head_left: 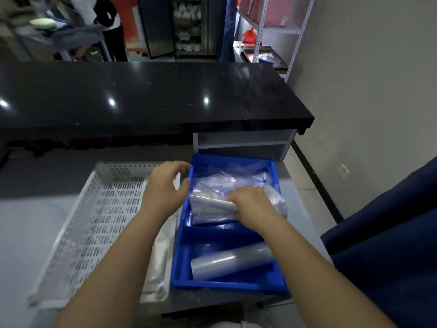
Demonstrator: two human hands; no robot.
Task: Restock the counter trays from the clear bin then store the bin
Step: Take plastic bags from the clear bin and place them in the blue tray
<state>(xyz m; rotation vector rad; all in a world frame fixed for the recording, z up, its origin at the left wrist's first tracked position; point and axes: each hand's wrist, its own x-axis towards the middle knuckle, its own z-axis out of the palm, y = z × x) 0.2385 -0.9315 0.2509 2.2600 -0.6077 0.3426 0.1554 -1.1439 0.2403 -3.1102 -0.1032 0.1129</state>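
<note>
Glossy black counter [151, 95] ahead — white metal shelving [279, 27] against a beige wall [369, 91].

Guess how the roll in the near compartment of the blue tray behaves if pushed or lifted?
The roll is a smooth cylinder lying on its side, so a sideways push would probably roll it until it meets the blue tray wall. It looks like thin translucent film, so likely light. The glossy surface may slip in a loose grip.

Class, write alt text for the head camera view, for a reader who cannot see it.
A person's right hand presses on clear plastic bags in the far compartment of a blue tray, while the left hand hovers open at its rim. A plastic roll lies in the near compartment; a white perforated tray sits alongside.
</note>
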